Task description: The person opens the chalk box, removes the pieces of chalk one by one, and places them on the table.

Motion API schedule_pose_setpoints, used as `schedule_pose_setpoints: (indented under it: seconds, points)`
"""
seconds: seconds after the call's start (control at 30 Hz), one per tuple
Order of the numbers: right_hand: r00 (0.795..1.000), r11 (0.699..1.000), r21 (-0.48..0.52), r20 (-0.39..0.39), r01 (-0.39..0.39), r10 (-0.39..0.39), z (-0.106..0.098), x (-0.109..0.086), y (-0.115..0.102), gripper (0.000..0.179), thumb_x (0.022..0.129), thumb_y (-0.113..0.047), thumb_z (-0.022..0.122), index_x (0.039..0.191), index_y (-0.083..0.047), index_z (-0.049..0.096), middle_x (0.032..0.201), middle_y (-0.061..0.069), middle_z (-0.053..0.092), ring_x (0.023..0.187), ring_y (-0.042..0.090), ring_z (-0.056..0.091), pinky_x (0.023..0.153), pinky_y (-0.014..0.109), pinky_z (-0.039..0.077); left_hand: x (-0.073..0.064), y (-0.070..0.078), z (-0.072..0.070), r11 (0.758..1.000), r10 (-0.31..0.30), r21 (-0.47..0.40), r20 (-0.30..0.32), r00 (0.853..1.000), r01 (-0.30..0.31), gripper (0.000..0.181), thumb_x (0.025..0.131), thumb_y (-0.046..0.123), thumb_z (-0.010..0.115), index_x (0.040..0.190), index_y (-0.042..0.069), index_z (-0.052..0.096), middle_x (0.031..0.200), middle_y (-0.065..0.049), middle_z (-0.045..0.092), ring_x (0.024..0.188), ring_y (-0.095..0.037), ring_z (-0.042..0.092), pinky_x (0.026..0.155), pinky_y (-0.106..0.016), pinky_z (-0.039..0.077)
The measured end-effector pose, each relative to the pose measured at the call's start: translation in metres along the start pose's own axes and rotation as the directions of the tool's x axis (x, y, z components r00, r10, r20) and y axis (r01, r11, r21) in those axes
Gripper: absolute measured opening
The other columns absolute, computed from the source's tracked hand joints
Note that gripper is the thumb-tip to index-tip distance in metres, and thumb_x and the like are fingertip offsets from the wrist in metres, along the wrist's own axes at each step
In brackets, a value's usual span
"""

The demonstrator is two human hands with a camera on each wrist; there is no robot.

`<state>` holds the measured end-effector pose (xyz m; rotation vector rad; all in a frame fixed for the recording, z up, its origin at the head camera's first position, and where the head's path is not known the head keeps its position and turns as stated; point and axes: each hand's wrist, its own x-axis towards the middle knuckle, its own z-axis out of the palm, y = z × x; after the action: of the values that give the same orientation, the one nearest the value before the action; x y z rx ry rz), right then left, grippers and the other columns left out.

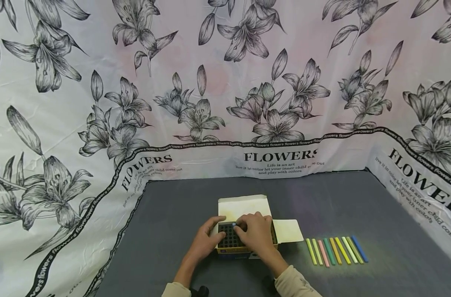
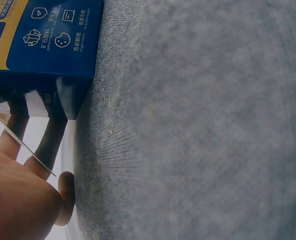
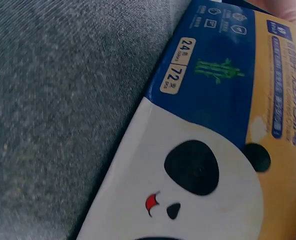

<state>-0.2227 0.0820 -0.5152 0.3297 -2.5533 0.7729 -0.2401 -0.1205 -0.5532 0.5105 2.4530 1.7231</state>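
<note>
A chalk box point(image 1: 233, 250) stands with its lid raised and shows a dark insert with rows of round holes point(image 1: 228, 235). My left hand point(image 1: 203, 241) holds the box's left end, thumb over the edge and fingers along the side. In the left wrist view, the fingers of that left hand point(image 2: 18, 195) reach the blue end of the box point(image 2: 53, 50). Over the insert, my right hand point(image 1: 257, 231) pinches a chalk stick with a pale blue tip point(image 1: 234, 224); the rest of it is hidden by the fingers. The right wrist view shows the box's panda-printed front point(image 3: 213, 130).
A row of several chalk sticks point(image 1: 337, 251) in yellow, green, pink, orange, white and blue lies right of the box on the grey table point(image 1: 173, 206). The box's side flap point(image 1: 287, 231) sticks out toward them. Flower-printed cloth point(image 1: 210, 161) lines the back and sides.
</note>
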Motion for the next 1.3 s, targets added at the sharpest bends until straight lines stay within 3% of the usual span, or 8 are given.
schedule_pose_setpoints:
  seconds: [0.3, 0.53, 0.67, 1.03, 1.3]
  points:
    - [0.997, 0.990, -0.138, -0.077, -0.001, -0.010, 0.008, -0.001, -0.008, 0.012, 0.078, -0.028, 0.089, 0.075, -0.023, 0.078, 0.067, -0.006, 0.064, 0.068, 0.016, 0.048, 0.082, 0.052, 0.035, -0.002, 0.003, 0.001, 0.998, -0.017, -0.054, -0.007, 1.000, 0.016, 0.046, 0.098, 0.015, 0.066, 0.143, 0.025, 0.057, 0.155, -0.008, 0.049, 0.130, -0.027, 0.050, 0.091, -0.039, 0.046]
    - [0.995, 0.987, -0.159, -0.102, -0.005, -0.011, 0.009, 0.000, -0.009, 0.014, 0.076, -0.029, 0.090, 0.074, -0.023, 0.078, 0.065, -0.006, 0.063, 0.067, 0.015, 0.048, 0.083, 0.053, 0.037, -0.002, 0.001, 0.000, 1.000, -0.017, -0.026, -0.004, 1.000, 0.017, 0.046, 0.099, 0.018, 0.065, 0.143, 0.029, 0.057, 0.155, -0.006, 0.049, 0.135, -0.030, 0.048, 0.092, -0.041, 0.046]
    - [0.993, 0.992, -0.129, -0.116, 0.001, -0.016, 0.008, -0.001, -0.009, 0.013, 0.077, -0.028, 0.089, 0.077, -0.022, 0.078, 0.065, -0.006, 0.064, 0.067, 0.014, 0.048, 0.082, 0.052, 0.036, -0.001, 0.000, 0.000, 1.000, -0.020, -0.021, 0.000, 1.000, 0.020, 0.046, 0.099, 0.018, 0.064, 0.143, 0.028, 0.057, 0.155, -0.007, 0.049, 0.131, -0.029, 0.049, 0.089, -0.038, 0.046]
    - [0.988, 0.999, -0.035, -0.152, 0.010, -0.015, 0.003, 0.002, -0.012, 0.009, 0.080, -0.024, 0.086, 0.084, -0.021, 0.079, 0.072, -0.005, 0.070, 0.069, 0.016, 0.054, 0.083, 0.050, 0.035, 0.000, 0.000, 0.000, 0.999, -0.022, -0.049, -0.004, 1.000, 0.022, 0.046, 0.098, 0.015, 0.066, 0.143, 0.023, 0.057, 0.152, -0.010, 0.052, 0.103, -0.020, 0.054, 0.077, -0.030, 0.049]
    - [0.981, 0.989, 0.148, -0.192, 0.031, -0.002, -0.001, 0.006, -0.015, 0.007, 0.085, -0.020, 0.081, 0.089, -0.019, 0.077, 0.078, -0.003, 0.076, 0.071, 0.016, 0.060, 0.087, 0.050, 0.034, 0.000, 0.002, 0.001, 0.999, -0.020, -0.047, -0.012, 1.000, 0.020, 0.046, 0.097, 0.012, 0.067, 0.141, 0.022, 0.059, 0.151, -0.010, 0.053, 0.104, -0.021, 0.054, 0.078, -0.030, 0.049]
